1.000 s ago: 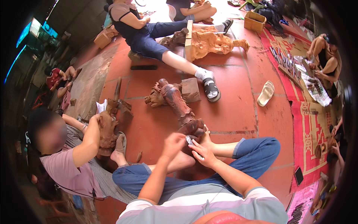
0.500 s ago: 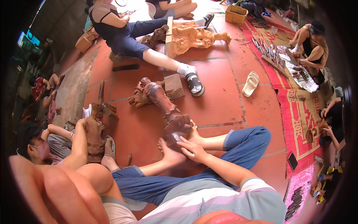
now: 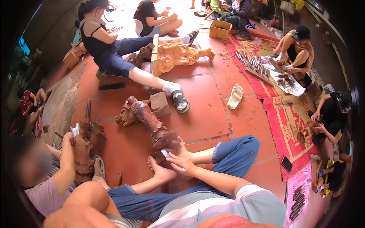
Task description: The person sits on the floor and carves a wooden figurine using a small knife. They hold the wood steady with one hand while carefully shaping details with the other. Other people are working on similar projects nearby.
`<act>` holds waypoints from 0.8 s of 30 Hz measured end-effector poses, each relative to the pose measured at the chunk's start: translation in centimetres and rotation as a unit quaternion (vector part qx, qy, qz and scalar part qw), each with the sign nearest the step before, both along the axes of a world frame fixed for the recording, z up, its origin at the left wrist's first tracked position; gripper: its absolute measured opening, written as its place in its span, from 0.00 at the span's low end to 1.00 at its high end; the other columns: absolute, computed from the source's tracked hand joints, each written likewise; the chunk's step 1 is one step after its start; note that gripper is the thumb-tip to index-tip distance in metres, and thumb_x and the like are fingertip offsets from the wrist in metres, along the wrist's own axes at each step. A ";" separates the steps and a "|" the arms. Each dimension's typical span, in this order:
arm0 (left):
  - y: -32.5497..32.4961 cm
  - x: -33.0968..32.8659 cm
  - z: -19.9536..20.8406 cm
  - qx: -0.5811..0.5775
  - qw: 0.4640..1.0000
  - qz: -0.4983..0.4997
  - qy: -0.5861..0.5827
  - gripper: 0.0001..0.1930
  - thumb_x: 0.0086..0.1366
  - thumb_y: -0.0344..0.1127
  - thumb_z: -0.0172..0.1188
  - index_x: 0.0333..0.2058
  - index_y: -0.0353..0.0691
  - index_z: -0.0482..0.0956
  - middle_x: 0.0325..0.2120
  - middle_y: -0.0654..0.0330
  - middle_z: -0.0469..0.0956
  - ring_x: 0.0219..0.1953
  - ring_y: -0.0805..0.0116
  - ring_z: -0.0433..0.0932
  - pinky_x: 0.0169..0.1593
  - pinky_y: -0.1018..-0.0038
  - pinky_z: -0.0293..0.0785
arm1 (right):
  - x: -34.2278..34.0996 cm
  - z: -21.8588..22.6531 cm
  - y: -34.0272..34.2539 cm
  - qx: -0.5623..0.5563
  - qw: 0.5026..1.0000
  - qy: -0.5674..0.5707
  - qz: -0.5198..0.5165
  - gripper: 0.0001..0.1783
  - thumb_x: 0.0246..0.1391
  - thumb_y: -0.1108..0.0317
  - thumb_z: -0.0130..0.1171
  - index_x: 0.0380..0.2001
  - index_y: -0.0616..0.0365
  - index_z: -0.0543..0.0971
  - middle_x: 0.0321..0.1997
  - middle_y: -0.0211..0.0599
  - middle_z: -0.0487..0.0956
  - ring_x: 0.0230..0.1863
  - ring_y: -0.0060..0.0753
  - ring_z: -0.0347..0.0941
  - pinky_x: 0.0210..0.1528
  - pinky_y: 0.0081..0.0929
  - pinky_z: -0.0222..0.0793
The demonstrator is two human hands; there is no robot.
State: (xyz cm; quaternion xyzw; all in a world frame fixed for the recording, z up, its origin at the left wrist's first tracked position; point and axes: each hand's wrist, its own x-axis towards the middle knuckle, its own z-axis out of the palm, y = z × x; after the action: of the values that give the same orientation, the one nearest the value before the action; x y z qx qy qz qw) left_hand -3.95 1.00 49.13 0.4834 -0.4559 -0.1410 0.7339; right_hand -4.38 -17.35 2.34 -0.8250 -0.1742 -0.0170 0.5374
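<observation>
A dark reddish-brown carved wooden statue (image 3: 150, 121) lies tilted in front of me, its upper part propped on a rough wood block (image 3: 127, 115). My bare feet (image 3: 162, 170) brace its base (image 3: 166, 141). My right hand (image 3: 181, 164) is at the base end, fingers closed around a slim silver tool (image 3: 165, 153) whose exact kind I cannot make out. My left arm (image 3: 93, 195) is bent up close at the lower left. What shows of my left hand (image 3: 66, 217) is cut by the lower edge, its fingers unclear.
A person on the left (image 3: 62, 165) works on another wooden carving (image 3: 82, 152). Ahead, a seated person's sandaled foot (image 3: 180, 100) is near a lighter carved statue (image 3: 178, 57). A beige sandal (image 3: 235, 96), a patterned mat (image 3: 283, 121) with several chisels (image 3: 254, 62), and a phone (image 3: 286, 164) lie right.
The view has shifted, so the scene sits further left and more of the far people shows. My left hand has dropped toward the lower edge. My right hand stays by the statue's base.
</observation>
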 end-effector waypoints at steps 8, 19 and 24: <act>0.6 3.1 -5.7 0.108 0.992 -0.041 -0.047 0.04 0.56 0.32 0.60 0.30 0.43 0.74 0.32 0.60 0.72 0.31 0.63 0.73 0.38 0.72 0.66 | 0.4 -0.8 1.2 -0.005 1.000 0.005 0.024 0.23 0.63 0.64 0.54 0.61 0.46 0.72 0.69 0.51 0.64 0.55 0.52 0.74 0.55 0.39 0.72; -3.5 4.5 -29.5 0.330 0.933 0.112 -0.095 0.11 0.57 0.29 0.60 0.40 0.41 0.74 0.38 0.55 0.74 0.38 0.59 0.75 0.44 0.69 0.70 | 0.3 -0.6 0.8 -0.015 1.000 -0.021 0.001 0.21 0.64 0.59 0.52 0.60 0.44 0.73 0.68 0.50 0.65 0.57 0.51 0.73 0.58 0.38 0.71; -3.3 4.5 -27.3 0.292 0.944 0.084 -0.133 0.14 0.58 0.28 0.59 0.44 0.40 0.74 0.41 0.53 0.76 0.41 0.58 0.76 0.47 0.67 0.72 | 0.0 -1.1 0.1 -0.006 0.999 -0.038 -0.010 0.22 0.63 0.61 0.54 0.59 0.45 0.74 0.68 0.50 0.66 0.55 0.52 0.75 0.56 0.37 0.72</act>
State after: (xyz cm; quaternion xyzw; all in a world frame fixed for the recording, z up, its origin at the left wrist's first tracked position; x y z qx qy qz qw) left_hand 0.53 -2.27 21.86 0.7270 -0.4459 -0.1403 0.5029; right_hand -4.36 -17.29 1.24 -0.8287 -0.1862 -0.0523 0.5252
